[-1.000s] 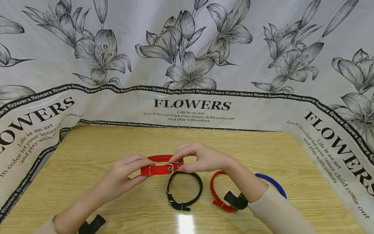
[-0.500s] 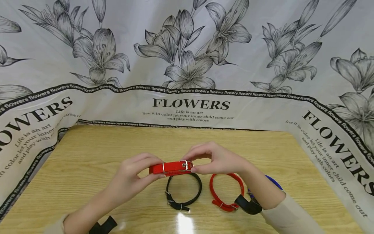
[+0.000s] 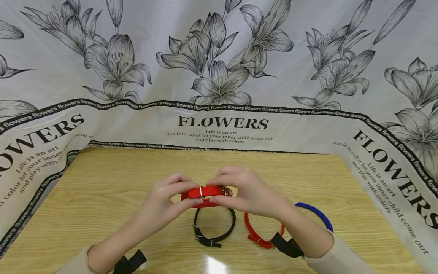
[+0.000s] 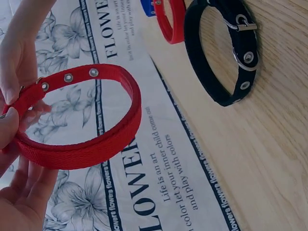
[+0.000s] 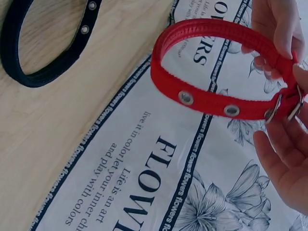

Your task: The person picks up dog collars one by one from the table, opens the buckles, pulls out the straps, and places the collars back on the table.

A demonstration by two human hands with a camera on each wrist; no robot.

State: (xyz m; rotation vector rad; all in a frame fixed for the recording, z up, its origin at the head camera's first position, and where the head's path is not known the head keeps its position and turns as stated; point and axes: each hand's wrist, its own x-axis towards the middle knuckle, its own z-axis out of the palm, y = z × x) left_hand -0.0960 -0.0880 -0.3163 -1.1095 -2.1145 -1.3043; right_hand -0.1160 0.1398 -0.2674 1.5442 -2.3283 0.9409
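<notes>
Both hands hold a red collar above the table, its loop buckled. My left hand pinches its left side between thumb and fingers, near a metal keeper loop. On the other side, my right hand pinches the strap by the buckle, partly covering it. Metal eyelets show along the held collar in the right wrist view, and its padded inner side is visible too. Below the hands a black collar lies on the table. To its right lie a second red collar and a blue collar, both partly hidden by the right arm.
The wooden table is bordered at the back and sides by a white cloth printed with flowers and lettering. Black wrist mounts sit on both forearms, close over the tabletop.
The held red collar has shifted to the right and turned, so its buckle now sits behind the right fingers. My right thumb has moved left along the strap; the collars on the table stay put.
</notes>
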